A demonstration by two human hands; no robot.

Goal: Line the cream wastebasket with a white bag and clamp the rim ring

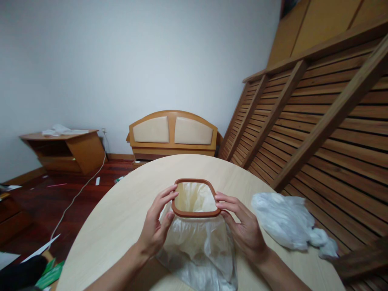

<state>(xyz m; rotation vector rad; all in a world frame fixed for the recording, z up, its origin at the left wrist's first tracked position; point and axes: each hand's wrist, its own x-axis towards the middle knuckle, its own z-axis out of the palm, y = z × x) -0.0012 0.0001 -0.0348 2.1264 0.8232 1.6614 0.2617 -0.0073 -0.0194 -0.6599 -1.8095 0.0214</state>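
Note:
A trash bin with a brown rounded-square rim ring (pixel 196 214) stands on the round table in front of me, its mouth facing up and toward me. A thin translucent plastic bag (pixel 201 250) lines the inside, passes under the ring and hangs loosely down the outside toward me. My left hand (pixel 157 220) grips the ring's left side, fingertips on the rim and thumb lower down against the bag. On the right side, my right hand (pixel 241 222) holds the ring with its fingers on the rim and thumb beneath. The bin's lower body is hidden by the bag.
A bundle of white plastic bags (pixel 285 220) lies at the right on the pale round table (pixel 121 218). Wooden slatted panels (pixel 303 133) lean close along the right. Beyond are a headboard (pixel 172 147), a low cabinet (pixel 87 151) and a cable (pixel 72 202) across the floor.

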